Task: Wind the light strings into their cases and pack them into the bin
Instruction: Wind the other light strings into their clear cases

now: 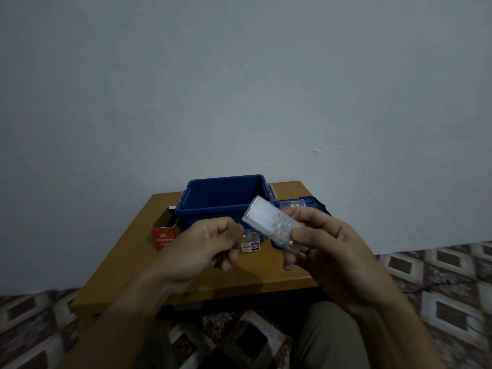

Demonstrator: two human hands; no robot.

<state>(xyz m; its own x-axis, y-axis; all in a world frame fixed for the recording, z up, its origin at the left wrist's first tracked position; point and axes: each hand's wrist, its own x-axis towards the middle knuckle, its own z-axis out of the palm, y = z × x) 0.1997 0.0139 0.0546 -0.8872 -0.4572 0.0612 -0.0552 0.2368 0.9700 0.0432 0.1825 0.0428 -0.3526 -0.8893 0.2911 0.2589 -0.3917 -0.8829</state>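
My right hand (316, 249) grips a clear plastic battery case (269, 221) of a light string, tilted up to the left over the table. My left hand (215, 243) is curled beside it, fingers pinched together; whether a thin wire runs between them is too faint to tell. The open blue bin (226, 199) stands at the back of the wooden table (255, 275), just behind both hands. A small clear packet with a printed label (250, 245) lies on the table between the hands.
A red cardboard box marked LED Decorative Lights (163, 234) lies open at the bin's left. The blue bin lid (300, 206) sits to the right behind my right hand. A patterned rug (439, 288) surrounds the low table; a plain wall is behind.
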